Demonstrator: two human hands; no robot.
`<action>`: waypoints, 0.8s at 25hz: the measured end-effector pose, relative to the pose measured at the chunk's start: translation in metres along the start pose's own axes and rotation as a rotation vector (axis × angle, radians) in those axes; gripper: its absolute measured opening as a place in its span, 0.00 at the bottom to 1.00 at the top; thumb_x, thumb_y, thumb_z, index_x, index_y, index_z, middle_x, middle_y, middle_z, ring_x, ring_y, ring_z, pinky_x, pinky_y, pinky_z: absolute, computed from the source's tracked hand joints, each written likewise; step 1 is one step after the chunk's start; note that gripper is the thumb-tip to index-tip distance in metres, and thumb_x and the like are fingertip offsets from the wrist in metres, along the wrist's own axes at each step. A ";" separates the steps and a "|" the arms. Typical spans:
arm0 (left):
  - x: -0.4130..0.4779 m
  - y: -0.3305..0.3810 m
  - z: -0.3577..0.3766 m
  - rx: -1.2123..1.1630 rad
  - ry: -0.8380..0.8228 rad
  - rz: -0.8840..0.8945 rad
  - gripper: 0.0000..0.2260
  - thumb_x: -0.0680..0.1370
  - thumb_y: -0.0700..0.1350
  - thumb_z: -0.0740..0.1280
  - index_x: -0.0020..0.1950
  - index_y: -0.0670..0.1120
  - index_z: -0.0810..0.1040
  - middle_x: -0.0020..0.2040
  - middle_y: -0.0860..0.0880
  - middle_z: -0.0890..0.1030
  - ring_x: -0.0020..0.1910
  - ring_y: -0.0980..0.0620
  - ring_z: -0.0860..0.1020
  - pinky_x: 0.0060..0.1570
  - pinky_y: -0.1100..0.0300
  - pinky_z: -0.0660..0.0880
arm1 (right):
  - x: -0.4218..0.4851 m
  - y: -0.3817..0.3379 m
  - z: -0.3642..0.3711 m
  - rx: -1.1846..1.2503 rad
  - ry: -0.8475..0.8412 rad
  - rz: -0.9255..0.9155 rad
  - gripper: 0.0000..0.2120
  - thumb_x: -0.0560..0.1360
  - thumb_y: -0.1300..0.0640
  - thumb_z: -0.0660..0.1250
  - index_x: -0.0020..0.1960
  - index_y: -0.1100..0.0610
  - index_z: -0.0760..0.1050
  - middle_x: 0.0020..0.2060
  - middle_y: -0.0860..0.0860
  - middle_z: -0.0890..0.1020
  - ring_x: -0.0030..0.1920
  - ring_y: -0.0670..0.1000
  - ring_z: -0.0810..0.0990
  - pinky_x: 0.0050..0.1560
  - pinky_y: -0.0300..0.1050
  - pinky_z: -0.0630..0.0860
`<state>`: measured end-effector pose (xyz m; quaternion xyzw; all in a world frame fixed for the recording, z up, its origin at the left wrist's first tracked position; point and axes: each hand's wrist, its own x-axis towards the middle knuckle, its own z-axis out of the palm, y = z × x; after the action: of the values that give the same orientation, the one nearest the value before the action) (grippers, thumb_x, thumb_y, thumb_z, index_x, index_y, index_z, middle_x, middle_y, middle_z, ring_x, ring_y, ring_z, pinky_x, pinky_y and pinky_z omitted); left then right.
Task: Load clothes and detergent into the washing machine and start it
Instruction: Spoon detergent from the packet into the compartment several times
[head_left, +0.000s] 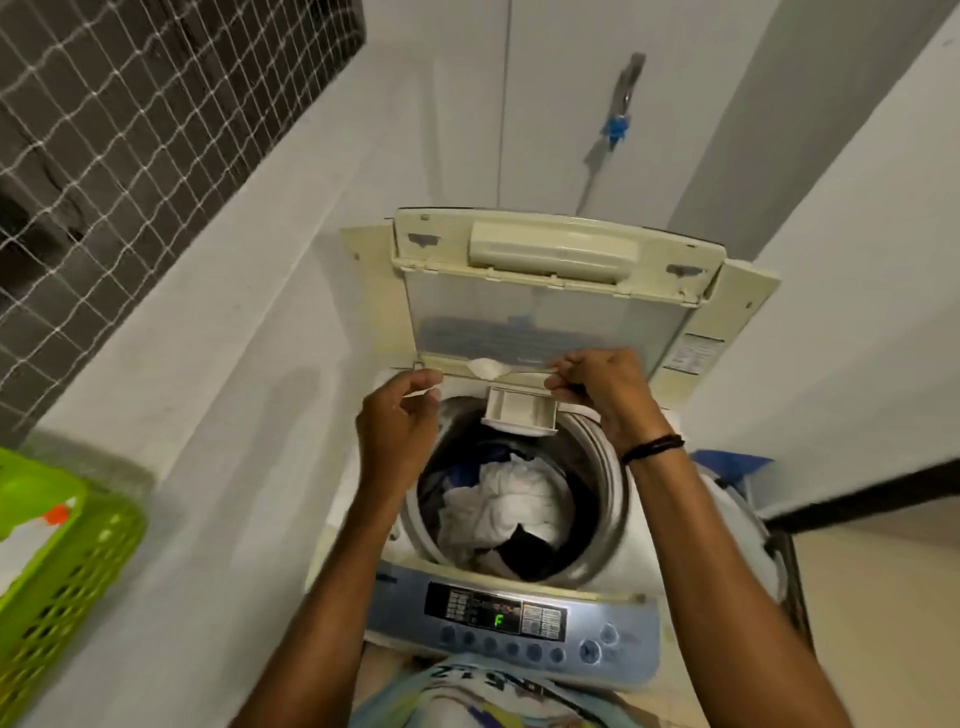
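Observation:
The top-loading washing machine (613, 561) stands in front of me with its lid (545, 312) folded up and back. White and dark clothes (498, 509) lie in the drum. A small detergent drawer (519, 410) juts out over the drum's far rim. Just above the drawer, a thin white detergent sachet (485, 369) is stretched between both hands. My left hand (400, 421) pinches its left end and my right hand (597, 387) pinches its right end. The control panel (405, 618) at the near edge shows a green "F".
A green plastic basket (57, 587) with an orange-capped bottle (36, 530) sits at the left on the ledge. A tap with a blue fitting (616, 127) is on the wall behind the machine. A blue and white object (732, 467) lies right of the machine. Walls close in on both sides.

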<state>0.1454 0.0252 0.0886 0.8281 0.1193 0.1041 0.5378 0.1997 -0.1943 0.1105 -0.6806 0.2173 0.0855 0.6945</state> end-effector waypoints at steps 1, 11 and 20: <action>0.003 -0.011 0.019 -0.045 -0.014 -0.046 0.08 0.76 0.38 0.69 0.50 0.49 0.84 0.48 0.54 0.85 0.46 0.58 0.83 0.50 0.62 0.79 | 0.011 0.010 -0.008 0.033 0.030 0.026 0.08 0.74 0.74 0.60 0.46 0.74 0.78 0.33 0.58 0.82 0.30 0.50 0.81 0.30 0.37 0.79; 0.033 -0.085 0.132 -0.850 -0.175 -1.015 0.20 0.84 0.41 0.56 0.77 0.40 0.62 0.74 0.37 0.68 0.72 0.40 0.68 0.72 0.50 0.67 | 0.083 0.123 -0.020 -0.395 0.290 0.032 0.06 0.71 0.57 0.70 0.40 0.56 0.85 0.37 0.52 0.87 0.42 0.50 0.84 0.49 0.42 0.78; 0.038 -0.096 0.154 -0.988 -0.125 -1.134 0.26 0.84 0.52 0.57 0.75 0.35 0.62 0.74 0.36 0.67 0.72 0.39 0.68 0.73 0.48 0.65 | 0.069 0.178 -0.003 -0.708 0.206 -0.380 0.19 0.68 0.74 0.68 0.58 0.66 0.81 0.53 0.61 0.84 0.54 0.61 0.82 0.58 0.49 0.77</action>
<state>0.2191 -0.0588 -0.0594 0.3068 0.4359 -0.1944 0.8235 0.1865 -0.1991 -0.0798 -0.9103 0.1133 -0.0432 0.3957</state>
